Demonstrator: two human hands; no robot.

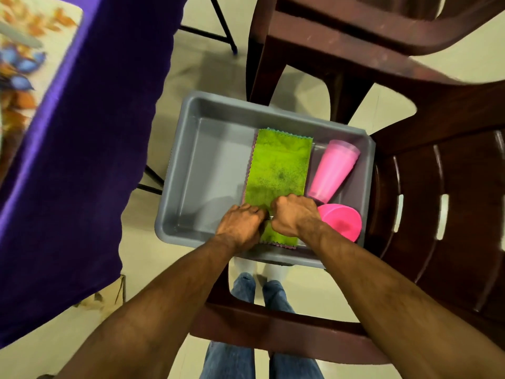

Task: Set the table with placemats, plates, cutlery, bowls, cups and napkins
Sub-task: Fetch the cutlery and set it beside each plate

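I saw both hands down in the grey plastic tub, knuckles nearly touching. The left hand and right hand had their fingers curled under, pinching the near part of the green napkin, with something small and metallic glinting between them that I could not identify. Just right of the right hand lay a pink cup on its side and another pink cup beside it. The tub rested on a brown plastic chair; the purple tablecloth hung well left of the left hand.
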